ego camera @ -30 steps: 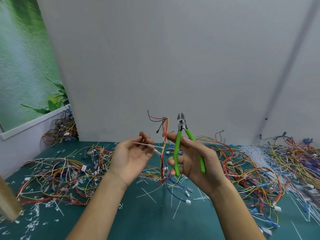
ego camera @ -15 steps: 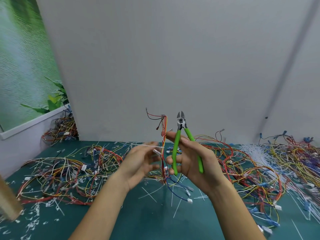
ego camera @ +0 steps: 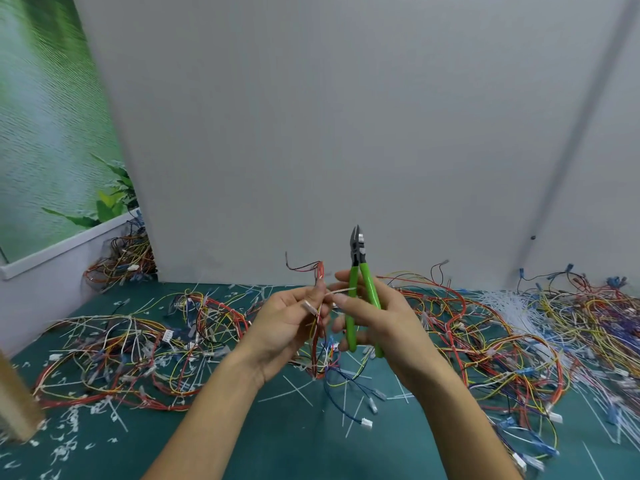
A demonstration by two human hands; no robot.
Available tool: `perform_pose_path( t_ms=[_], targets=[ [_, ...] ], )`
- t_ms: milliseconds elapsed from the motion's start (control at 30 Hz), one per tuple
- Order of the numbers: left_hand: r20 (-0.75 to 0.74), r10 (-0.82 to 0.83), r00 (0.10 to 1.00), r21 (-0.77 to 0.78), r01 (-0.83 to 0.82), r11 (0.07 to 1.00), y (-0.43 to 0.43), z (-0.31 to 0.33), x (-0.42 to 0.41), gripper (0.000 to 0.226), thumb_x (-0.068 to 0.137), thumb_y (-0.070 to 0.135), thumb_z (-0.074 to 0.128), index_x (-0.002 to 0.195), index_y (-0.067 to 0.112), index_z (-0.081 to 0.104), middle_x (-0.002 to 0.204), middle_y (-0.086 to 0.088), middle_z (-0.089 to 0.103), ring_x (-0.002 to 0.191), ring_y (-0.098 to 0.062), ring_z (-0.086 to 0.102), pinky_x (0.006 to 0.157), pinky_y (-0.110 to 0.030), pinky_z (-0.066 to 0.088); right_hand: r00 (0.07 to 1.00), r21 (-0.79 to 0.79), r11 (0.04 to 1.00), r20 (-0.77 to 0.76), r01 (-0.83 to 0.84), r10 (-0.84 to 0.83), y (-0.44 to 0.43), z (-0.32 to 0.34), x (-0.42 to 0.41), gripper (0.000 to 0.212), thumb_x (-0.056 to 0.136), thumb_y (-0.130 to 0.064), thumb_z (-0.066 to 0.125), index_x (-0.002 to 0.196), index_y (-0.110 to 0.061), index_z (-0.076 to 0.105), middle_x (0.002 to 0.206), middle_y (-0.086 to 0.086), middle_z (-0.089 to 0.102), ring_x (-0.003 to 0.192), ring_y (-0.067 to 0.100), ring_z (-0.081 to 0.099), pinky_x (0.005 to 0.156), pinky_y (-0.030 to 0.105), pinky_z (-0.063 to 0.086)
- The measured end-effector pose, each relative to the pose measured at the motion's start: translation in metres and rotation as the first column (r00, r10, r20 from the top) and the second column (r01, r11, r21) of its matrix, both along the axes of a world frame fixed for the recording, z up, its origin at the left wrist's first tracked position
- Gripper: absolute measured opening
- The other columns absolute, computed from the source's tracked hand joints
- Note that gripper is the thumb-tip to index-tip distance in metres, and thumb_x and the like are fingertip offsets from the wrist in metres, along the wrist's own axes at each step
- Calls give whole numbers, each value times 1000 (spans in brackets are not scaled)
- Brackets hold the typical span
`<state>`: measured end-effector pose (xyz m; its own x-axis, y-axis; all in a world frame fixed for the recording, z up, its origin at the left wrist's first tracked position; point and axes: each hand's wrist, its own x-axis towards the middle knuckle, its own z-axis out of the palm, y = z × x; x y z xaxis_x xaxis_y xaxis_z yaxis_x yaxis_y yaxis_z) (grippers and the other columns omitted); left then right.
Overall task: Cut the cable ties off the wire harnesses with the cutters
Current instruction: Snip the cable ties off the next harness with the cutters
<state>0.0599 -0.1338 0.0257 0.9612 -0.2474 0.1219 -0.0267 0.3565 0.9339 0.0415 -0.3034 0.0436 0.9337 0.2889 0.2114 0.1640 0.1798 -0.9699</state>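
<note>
The right hand (ego camera: 381, 323) curls round the green handles of the cutters (ego camera: 357, 258), which stand upright with their blades nearly together above the fingers. Just left of the cutters, the left hand (ego camera: 287, 327) pinches a hanging red-and-yellow wire harness (ego camera: 314, 355), and a white cable tie (ego camera: 341, 291) stretches from it toward the cutters' handles. Below the cutters lies a teal table (ego camera: 277, 438) strewn with cut ties and more harnesses (ego camera: 131, 355). A grey wall (ego camera: 346, 133) stands behind the cutters.
</note>
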Motion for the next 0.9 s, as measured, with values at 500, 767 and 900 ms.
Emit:
perform_pose_path(
  t_ms=[500, 767, 900],
  targets=[
    [162, 224, 961, 159, -249, 955, -19, -8, -6, 32, 80, 44, 75, 91, 14, 79, 92, -13, 77, 85, -21, 73, 77, -34, 57, 932, -58, 958, 255, 281, -258, 2, -11, 5, 25, 98, -9, 68, 119, -21, 62, 89, 2, 68, 76, 20, 73, 61, 29, 59],
    [-55, 31, 998, 89, -26, 996, -18, -7, -5, 41, 72, 38, 86, 95, 7, 74, 73, -5, 66, 55, -11, 56, 52, -22, 45, 954, -106, 969, 224, 225, -197, 1, -17, 9, 18, 101, -4, 60, 115, -15, 61, 68, -4, 68, 59, 11, 67, 55, 25, 57],
    [-41, -105, 994, 56, 107, 993, -12, -4, -4, 34, 78, 40, 84, 91, 11, 74, 76, -6, 60, 62, -14, 53, 56, -24, 44, 962, -64, 987, 241, 151, -131, 0, -14, 7, 18, 102, -4, 59, 117, -13, 61, 71, 1, 67, 63, 19, 66, 58, 33, 60]
  ],
)
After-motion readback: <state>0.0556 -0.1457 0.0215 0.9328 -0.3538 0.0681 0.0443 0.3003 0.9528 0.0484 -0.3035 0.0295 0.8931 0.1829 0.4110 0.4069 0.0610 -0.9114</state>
